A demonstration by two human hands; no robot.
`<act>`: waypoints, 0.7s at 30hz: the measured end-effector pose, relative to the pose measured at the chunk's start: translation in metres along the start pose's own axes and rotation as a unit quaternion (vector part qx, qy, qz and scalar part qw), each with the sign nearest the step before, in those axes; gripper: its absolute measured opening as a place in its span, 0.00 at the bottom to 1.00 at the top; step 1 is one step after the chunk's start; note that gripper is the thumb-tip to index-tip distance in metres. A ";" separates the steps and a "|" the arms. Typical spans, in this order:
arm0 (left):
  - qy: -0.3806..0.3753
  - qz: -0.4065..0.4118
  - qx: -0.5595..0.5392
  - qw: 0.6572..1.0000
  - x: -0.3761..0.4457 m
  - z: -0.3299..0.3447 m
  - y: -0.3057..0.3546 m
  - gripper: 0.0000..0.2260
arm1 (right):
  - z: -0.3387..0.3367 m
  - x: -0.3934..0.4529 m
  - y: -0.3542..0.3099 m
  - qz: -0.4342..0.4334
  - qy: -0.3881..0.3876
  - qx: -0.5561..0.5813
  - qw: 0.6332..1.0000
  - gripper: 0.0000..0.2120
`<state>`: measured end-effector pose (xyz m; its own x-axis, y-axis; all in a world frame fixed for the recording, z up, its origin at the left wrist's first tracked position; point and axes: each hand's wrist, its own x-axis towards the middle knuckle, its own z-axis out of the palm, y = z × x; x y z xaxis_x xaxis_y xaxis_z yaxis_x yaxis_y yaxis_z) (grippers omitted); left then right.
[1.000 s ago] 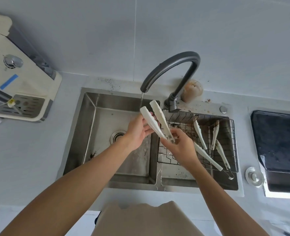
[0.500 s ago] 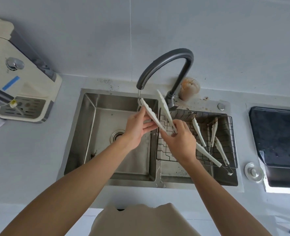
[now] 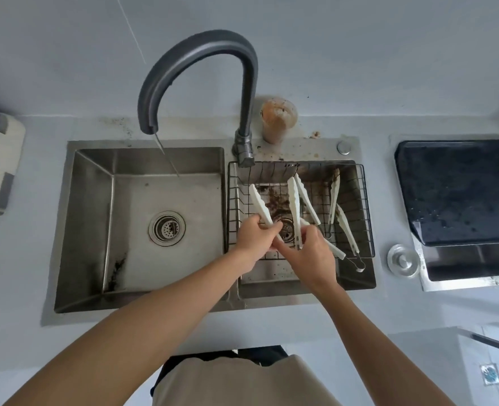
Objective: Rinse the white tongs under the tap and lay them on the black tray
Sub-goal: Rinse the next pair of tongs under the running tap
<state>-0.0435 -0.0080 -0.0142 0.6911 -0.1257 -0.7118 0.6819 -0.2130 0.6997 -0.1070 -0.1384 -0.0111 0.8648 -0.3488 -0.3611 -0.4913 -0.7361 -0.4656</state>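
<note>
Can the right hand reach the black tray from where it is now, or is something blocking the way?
Probably yes. The right hand grips white tongs over the wire basket, and the black tray lies to its right, with only bare counter and a small metal lid between.

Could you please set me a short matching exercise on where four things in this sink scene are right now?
Things:
1. black tray
2. water stream
3. brown-stained cup
4. held tongs

Places:
A. over the wire basket, in both hands
B. falling into the left basin
C. on the counter right of the sink
D. behind the sink, beside the tap base

Pairs: 1-C, 2-B, 3-D, 4-A
</note>
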 end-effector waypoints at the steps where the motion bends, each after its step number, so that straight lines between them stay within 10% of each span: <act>1: 0.023 -0.008 0.007 1.000 0.006 0.004 -0.002 0.09 | 0.001 0.006 0.002 0.004 -0.016 -0.009 1.000 0.30; 9: 0.079 -0.073 0.073 0.992 0.047 0.019 -0.003 0.08 | -0.005 0.040 0.012 0.017 -0.123 -0.018 0.992 0.25; 15: 0.109 -0.076 0.178 0.975 0.057 0.025 -0.014 0.12 | -0.035 0.046 0.056 0.058 0.040 -0.242 0.968 0.26; 21: 0.082 -0.038 0.245 0.965 0.039 0.029 -0.002 0.26 | -0.042 0.051 0.087 0.108 -0.044 -0.296 0.948 0.36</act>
<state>-0.0246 -0.0406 -0.0453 0.6989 0.0544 -0.7132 0.5649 -0.6535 0.5038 -0.1011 -0.2445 -0.0358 0.7253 -0.4982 -0.4752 -0.4893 -0.8585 0.1533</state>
